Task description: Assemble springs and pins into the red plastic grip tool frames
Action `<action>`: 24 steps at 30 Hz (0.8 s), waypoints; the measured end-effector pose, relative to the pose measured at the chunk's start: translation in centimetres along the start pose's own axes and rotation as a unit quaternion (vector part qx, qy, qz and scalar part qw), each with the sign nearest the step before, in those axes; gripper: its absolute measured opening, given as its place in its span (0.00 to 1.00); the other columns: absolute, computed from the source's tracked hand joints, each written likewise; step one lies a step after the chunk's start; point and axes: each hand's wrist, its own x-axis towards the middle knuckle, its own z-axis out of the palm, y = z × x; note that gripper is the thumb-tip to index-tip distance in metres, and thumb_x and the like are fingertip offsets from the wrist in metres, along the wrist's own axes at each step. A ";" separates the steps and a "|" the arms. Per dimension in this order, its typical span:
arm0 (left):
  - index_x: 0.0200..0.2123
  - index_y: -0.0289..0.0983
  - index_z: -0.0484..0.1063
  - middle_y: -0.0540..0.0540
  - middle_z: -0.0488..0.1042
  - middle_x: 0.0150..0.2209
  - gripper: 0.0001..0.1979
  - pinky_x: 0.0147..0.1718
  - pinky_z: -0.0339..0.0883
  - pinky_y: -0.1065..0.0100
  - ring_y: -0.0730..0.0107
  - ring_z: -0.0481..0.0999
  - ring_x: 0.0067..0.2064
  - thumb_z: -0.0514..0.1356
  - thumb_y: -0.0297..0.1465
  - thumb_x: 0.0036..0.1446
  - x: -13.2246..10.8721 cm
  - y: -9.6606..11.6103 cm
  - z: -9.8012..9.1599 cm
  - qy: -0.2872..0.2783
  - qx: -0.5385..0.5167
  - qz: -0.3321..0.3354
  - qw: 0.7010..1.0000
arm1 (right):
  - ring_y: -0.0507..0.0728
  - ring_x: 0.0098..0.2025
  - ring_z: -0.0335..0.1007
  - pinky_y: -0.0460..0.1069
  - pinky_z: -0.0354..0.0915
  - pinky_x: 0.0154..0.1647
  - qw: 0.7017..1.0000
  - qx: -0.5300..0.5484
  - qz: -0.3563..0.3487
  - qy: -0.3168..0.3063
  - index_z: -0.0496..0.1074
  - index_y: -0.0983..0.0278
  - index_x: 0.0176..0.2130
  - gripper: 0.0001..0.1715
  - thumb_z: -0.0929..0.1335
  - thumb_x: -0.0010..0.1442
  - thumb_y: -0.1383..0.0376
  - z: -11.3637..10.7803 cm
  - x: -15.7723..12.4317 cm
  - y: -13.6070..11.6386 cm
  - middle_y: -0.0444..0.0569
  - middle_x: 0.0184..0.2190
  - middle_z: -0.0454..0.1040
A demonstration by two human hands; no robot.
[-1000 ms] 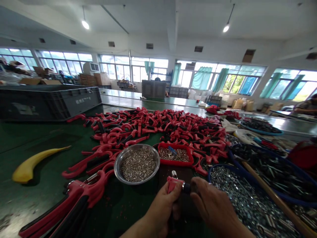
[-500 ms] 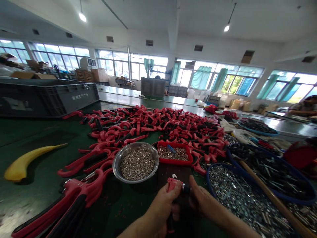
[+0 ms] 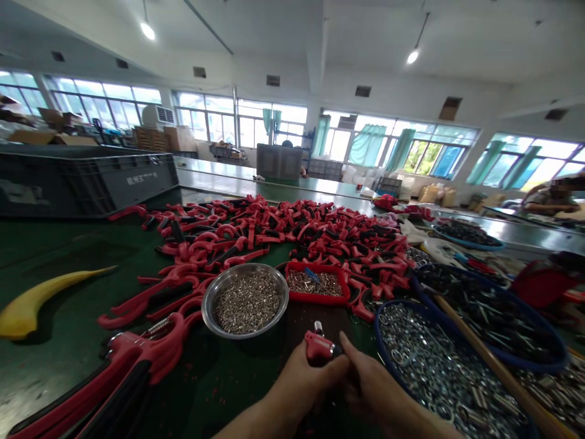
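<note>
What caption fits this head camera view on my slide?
Left hand holds a small red part, right hand beside it, near a steel bowl.

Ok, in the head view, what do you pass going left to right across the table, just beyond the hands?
Yellow curved piece, red handles, steel bowl, red tray, blue-rimmed basin

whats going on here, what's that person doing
A person's left hand grips a small red plastic part with a metal tip, and the right hand reaches in at its dark end. Nearby sit a steel bowl of small metal pieces, a red tray and a blue-rimmed basin of metal rings. Red-and-black handles lie heaped beyond.
</note>
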 end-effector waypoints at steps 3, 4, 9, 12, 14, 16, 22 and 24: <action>0.31 0.34 0.67 0.50 0.71 0.28 0.21 0.26 0.60 0.74 0.75 0.66 0.28 0.67 0.41 0.37 -0.2 0.4 -0.5 0.006 0.128 0.116 0.985 | 0.50 0.13 0.53 0.45 0.55 0.13 0.996 0.013 0.049 -0.068 0.64 0.62 0.17 0.38 0.45 0.60 0.47 -0.5 0.0 0.2 0.41 0.11 0.57; 0.31 0.34 0.67 0.50 0.71 0.29 0.20 0.27 0.60 0.74 0.74 0.66 0.29 0.67 0.40 0.37 -0.4 0.6 -0.7 -0.004 0.170 0.134 0.976 | 0.51 0.18 0.60 0.46 0.61 0.19 0.998 -0.004 0.029 -0.050 0.68 0.63 0.21 0.36 0.47 0.60 0.47 -1.0 0.0 0.2 0.44 0.15 0.63; 0.32 0.36 0.69 0.53 0.71 0.29 0.20 0.24 0.58 0.76 0.75 0.66 0.28 0.66 0.41 0.36 -1.3 2.0 -1.8 -0.134 0.338 0.152 0.919 | 0.57 0.51 0.61 0.51 0.55 0.52 0.968 -0.122 -0.216 -0.033 0.65 0.61 0.50 0.22 0.57 0.61 0.55 -4.7 0.3 0.1 0.52 0.49 0.67; 0.33 0.37 0.69 0.52 0.72 0.30 0.23 0.26 0.60 0.74 0.71 0.68 0.30 0.64 0.45 0.36 -0.8 2.4 -2.5 -0.118 0.459 0.153 0.867 | 0.55 0.41 0.68 0.48 0.61 0.43 0.954 -0.147 -0.249 -0.078 0.70 0.62 0.42 0.16 0.59 0.61 0.59 -4.9 0.9 0.5 0.50 0.39 0.73; 0.36 0.37 0.70 0.48 0.72 0.34 0.27 0.32 0.63 0.67 0.64 0.70 0.34 0.63 0.48 0.35 0.0 2.5 -2.8 -0.040 0.564 0.168 0.807 | 0.55 0.36 0.69 0.48 0.62 0.38 0.959 -0.177 -0.221 -0.015 0.70 0.63 0.37 0.15 0.59 0.60 0.59 -3.9 1.4 1.2 0.49 0.33 0.74; 0.42 0.39 0.69 0.44 0.71 0.40 0.33 0.39 0.63 0.59 0.55 0.69 0.41 0.64 0.50 0.33 0.8 2.4 -3.0 0.020 0.648 0.186 0.739 | 0.56 0.35 0.70 0.49 0.62 0.36 0.956 -0.227 -0.181 0.049 0.70 0.63 0.35 0.15 0.58 0.61 0.60 -2.5 1.8 2.1 0.48 0.31 0.73; 0.54 0.40 0.63 0.37 0.62 0.55 0.43 0.48 0.58 0.52 0.45 0.61 0.53 0.62 0.54 0.34 1.4 3.9 -2.5 -0.021 0.733 0.138 0.666 | 0.59 0.33 0.71 0.51 0.64 0.31 0.908 -0.379 -0.121 0.130 0.70 0.60 0.30 0.16 0.57 0.61 0.60 -1.4 1.5 3.3 0.49 0.30 0.72; 0.51 0.41 0.66 0.41 0.66 0.52 0.38 0.47 0.60 0.57 0.51 0.64 0.51 0.59 0.55 0.38 2.2 5.6 -2.4 -0.045 0.738 0.135 0.660 | 0.59 0.34 0.71 0.52 0.66 0.32 0.903 -0.378 -0.117 0.166 0.71 0.59 0.33 0.17 0.57 0.61 0.58 -3.2 1.1 3.9 0.49 0.33 0.73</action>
